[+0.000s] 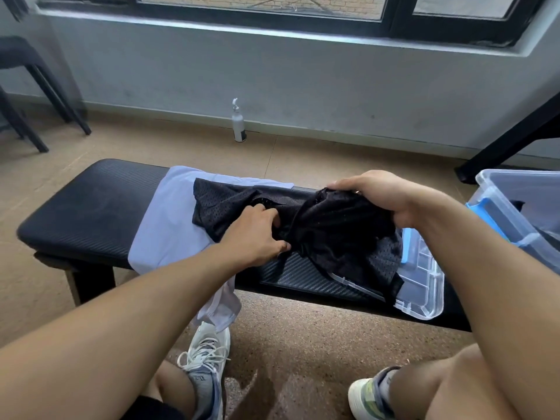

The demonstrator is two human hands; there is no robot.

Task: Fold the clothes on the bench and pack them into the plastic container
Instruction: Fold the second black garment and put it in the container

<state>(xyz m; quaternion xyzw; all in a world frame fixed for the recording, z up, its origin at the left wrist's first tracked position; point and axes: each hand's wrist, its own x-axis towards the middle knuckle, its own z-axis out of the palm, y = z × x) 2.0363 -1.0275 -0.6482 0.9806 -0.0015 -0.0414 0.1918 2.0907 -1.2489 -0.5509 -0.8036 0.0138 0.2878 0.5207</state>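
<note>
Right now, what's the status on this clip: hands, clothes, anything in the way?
Both hands gripping the black mesh shorts, left hand, right hand. Shorts bunched, unfolded. Pale shirt underneath on the bench. Container lid partly under shorts.

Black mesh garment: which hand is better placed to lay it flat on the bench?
Left. The left hand grips the black mesh garment low over bare bench and can likely pull it flat. The right hand holds the bunched end up, beside the container lid.

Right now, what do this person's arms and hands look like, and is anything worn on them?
Both forearms are bare, with no sleeves, gloves or watch in view. The left hand and right hand are bare too. No markings show.
</note>
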